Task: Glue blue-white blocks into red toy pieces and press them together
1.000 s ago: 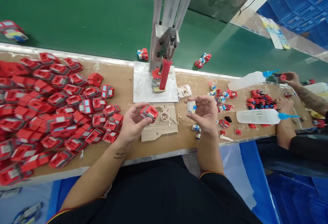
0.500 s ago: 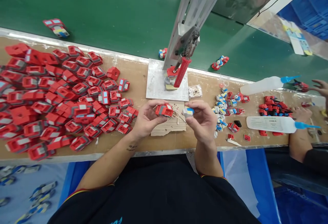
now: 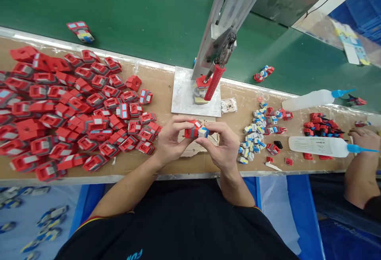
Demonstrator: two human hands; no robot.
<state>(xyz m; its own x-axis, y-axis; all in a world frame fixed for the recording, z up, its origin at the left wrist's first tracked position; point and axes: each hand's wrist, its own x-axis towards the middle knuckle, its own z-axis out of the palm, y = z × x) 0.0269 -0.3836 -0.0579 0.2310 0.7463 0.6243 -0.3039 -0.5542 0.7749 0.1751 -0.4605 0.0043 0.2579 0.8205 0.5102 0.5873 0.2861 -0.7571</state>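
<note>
My left hand [image 3: 171, 141] grips a red toy part [image 3: 191, 130] between thumb and fingers, just above the bench's front middle. My right hand [image 3: 222, 147] pinches a small white, blue and yellow piece [image 3: 203, 132] and presses it against the red part's right end. Both hands meet over a scrap of cardboard [image 3: 193, 149]. A big heap of red toy parts [image 3: 74, 109] lies to the left of my left hand. A smaller pile of white-blue pieces [image 3: 256, 133] lies to the right of my right hand.
A hand press with a red handle [image 3: 213, 82] stands on a white plate [image 3: 186, 97] behind my hands. The green conveyor belt [image 3: 125, 18] carries a few finished toys [image 3: 80, 31]. Two white glue bottles [image 3: 320, 145] lie at right, by another person's hand [image 3: 364, 139].
My two hands have come together: the right hand brought the small white-blue piece leftward onto the red part. The view has shifted, and the other person's hand now rests by the nearer bottle.
</note>
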